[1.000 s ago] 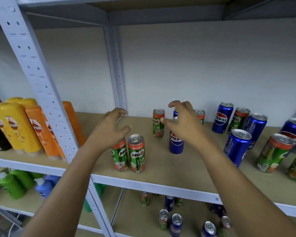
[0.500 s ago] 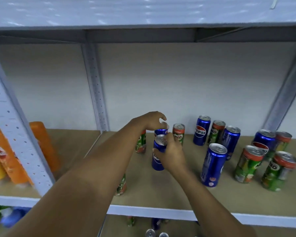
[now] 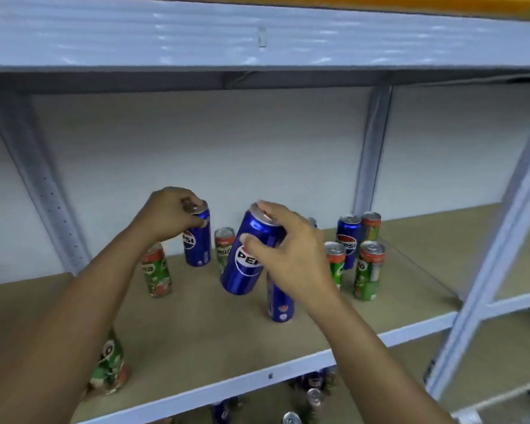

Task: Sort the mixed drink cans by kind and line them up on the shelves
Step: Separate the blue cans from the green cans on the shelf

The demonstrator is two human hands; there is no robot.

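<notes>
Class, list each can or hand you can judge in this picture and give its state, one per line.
Left hand: grips rear Pepsi can's top.
Rear Pepsi can: upright on shelf.
Right hand: holds tilted Pepsi can.
Tilted Pepsi can: lifted, leaning.
Milo can: standing, untouched.

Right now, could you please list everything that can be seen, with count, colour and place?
Pepsi cans: at least five, blue; one tilted in the right hand, one at the back under the left hand, the others standing on the shelf.
Milo cans: at least six, green and red; spread over the same shelf, one at the front left edge.
Shelf: one, beige board with a white frame.
Lower shelf cans: several, partly hidden.
Left hand: grips the back Pepsi can's top.
Right hand: holds the tilted Pepsi can.
</notes>
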